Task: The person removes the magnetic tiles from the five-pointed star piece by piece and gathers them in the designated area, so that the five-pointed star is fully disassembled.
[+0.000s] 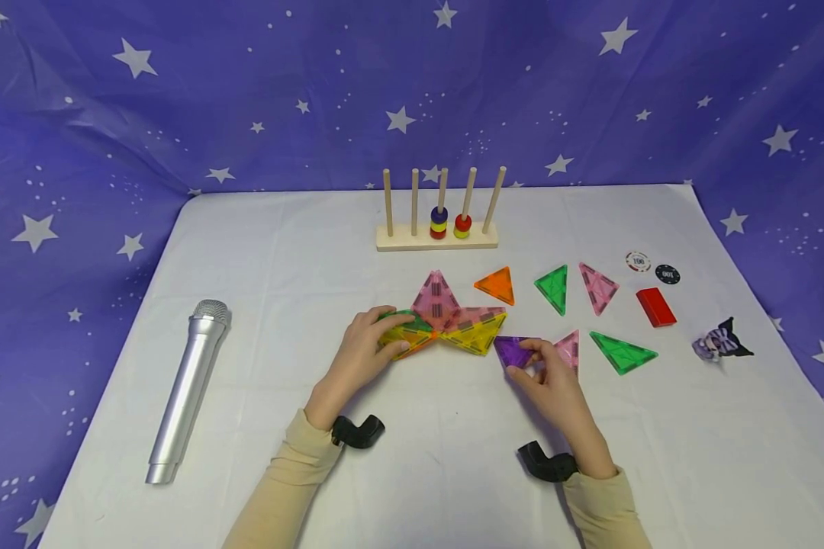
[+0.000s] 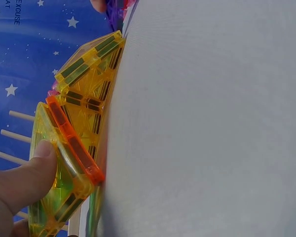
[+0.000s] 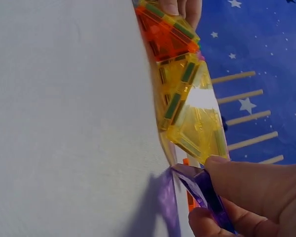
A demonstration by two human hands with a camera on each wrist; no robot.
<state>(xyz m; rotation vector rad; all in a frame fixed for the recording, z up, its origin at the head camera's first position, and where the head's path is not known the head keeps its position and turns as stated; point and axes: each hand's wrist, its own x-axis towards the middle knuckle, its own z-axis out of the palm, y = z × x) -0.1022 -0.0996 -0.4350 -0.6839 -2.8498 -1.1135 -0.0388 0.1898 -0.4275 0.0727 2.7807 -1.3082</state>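
Note:
Several translucent magnetic tiles are joined in a raised structure at the middle of the table, with pink tiles [image 1: 436, 293] at the back and a yellow tile [image 1: 477, 335] on the right. At its left end my left hand [image 1: 353, 353] grips a yellow tile [image 2: 45, 205] with green behind it, the thumb on its face. An orange tile [image 2: 76, 140] stands beside that one. My right hand [image 1: 556, 389] pinches a purple triangular tile [image 1: 511, 351] between thumb and fingers, tilted, close to the structure's right end. A pink tile [image 1: 570, 351] lies partly hidden behind this hand.
Loose tiles lie to the right, among them an orange triangle [image 1: 497, 285] and a green one [image 1: 622, 353]. A wooden peg stand [image 1: 436, 238] is behind. Farther right are two chips [image 1: 638, 261], a red block [image 1: 655, 307] and a figurine [image 1: 717, 343]. A silver microphone [image 1: 188, 389] lies left.

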